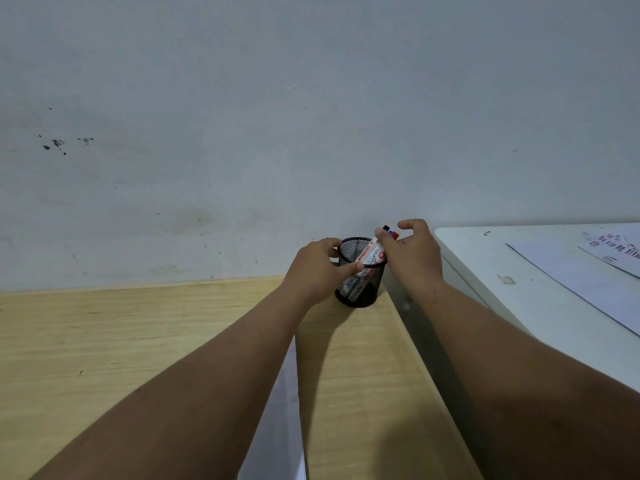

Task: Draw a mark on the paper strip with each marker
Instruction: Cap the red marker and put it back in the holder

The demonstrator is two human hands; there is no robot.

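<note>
Reaching forward over a pale wooden desk (145,344), two bare forearms meet at a black mesh pen cup (360,271) that stands near the desk's far right corner, close to a scuffed grey-white wall (277,116). The left hand (317,268) wraps its fingers around the cup's left side and rim, gripping it. The right hand (412,254), just right of the cup, pinches a white marker (372,252) with red lettering between thumb and forefinger; the marker tilts across the cup's rim, its lower end inside the mesh. Red and dark marker tips (390,232) show just above that pinch, but how many markers are there is hard to tell. More markers stand dimly visible through the mesh below the left fingers.

Beneath the left forearm, a white paper strip (287,410) runs toward the viewer and is cut off at the bottom edge; the arm hides part of it.

Right of the right hand, across a dark gap, sits a white table (519,271) carrying paper sheets (588,278) with small marks, cut off at the frame's right edge. Left of the grip, the desk lies open and bare.
</note>
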